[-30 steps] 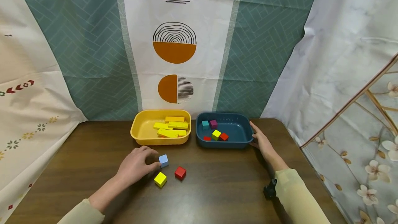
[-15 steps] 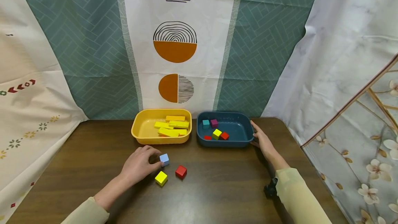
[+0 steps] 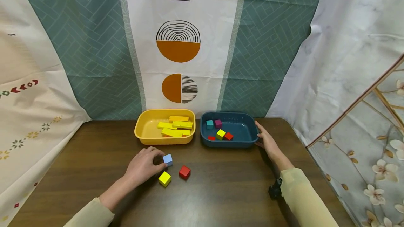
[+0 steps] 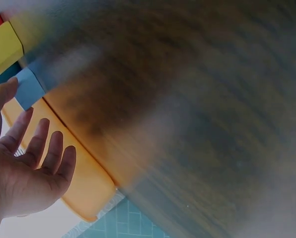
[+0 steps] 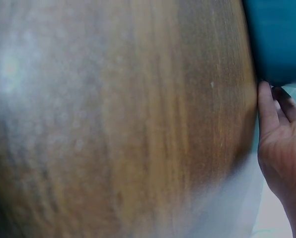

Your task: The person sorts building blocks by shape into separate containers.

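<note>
My left hand (image 3: 143,165) is low over the table, its thumb and index finger pinching a light blue cube (image 3: 167,160). In the left wrist view that cube (image 4: 29,89) sits between thumb and index tip, while the other fingers are loosely bent. Just right of the hand lie a yellow cube (image 3: 165,179) and a red cube (image 3: 184,172). Over at the right, my right hand (image 3: 268,144) touches the end wall of the dark blue bin (image 3: 241,144) with extended fingers. The right wrist view shows these fingertips (image 5: 265,91) against the bin's corner.
Inside the blue bin are several small cubes: teal (image 3: 209,124), purple (image 3: 218,123), yellow (image 3: 221,134) and red (image 3: 228,136). A yellow bin (image 3: 145,139) with several yellow blocks (image 3: 182,125) stands beside it. Patterned cloth (image 3: 180,90) hangs behind the table's back edge.
The left thumb and index finger have drawn in slightly around the light blue cube. The whole view has shifted a little; the right hand stays at the blue bin.
</note>
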Motion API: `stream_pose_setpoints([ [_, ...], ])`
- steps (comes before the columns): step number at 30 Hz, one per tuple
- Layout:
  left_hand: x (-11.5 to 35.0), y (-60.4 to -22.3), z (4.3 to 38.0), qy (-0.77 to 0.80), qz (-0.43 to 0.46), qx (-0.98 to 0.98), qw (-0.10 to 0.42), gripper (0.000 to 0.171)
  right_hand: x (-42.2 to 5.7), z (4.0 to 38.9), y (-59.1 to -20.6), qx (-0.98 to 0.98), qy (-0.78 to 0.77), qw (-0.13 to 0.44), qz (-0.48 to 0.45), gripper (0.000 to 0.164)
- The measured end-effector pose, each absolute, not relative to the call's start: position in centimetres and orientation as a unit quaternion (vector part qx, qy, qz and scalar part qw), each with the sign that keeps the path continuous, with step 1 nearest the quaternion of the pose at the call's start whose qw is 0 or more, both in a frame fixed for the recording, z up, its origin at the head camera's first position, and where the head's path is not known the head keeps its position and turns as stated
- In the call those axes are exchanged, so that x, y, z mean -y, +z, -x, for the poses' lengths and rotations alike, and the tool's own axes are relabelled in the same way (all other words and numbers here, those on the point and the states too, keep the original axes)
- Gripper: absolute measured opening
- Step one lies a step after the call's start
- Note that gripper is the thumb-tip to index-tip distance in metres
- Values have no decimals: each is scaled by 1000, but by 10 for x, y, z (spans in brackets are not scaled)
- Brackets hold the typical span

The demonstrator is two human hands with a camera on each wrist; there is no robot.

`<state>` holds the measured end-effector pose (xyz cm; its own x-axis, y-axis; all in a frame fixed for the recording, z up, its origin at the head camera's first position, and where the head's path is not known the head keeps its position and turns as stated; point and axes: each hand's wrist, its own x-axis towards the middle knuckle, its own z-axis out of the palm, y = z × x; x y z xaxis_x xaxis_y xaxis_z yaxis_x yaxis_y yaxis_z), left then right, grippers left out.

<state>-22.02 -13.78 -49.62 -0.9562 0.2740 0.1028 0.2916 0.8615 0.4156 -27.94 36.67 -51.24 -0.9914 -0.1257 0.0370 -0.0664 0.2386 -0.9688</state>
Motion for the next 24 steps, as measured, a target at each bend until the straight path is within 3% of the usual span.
stream_pose_setpoints([
  [24, 134, -497, 222, -210, 157, 964, 35, 30, -370, 282, -516, -776, -626, 24, 68, 65],
])
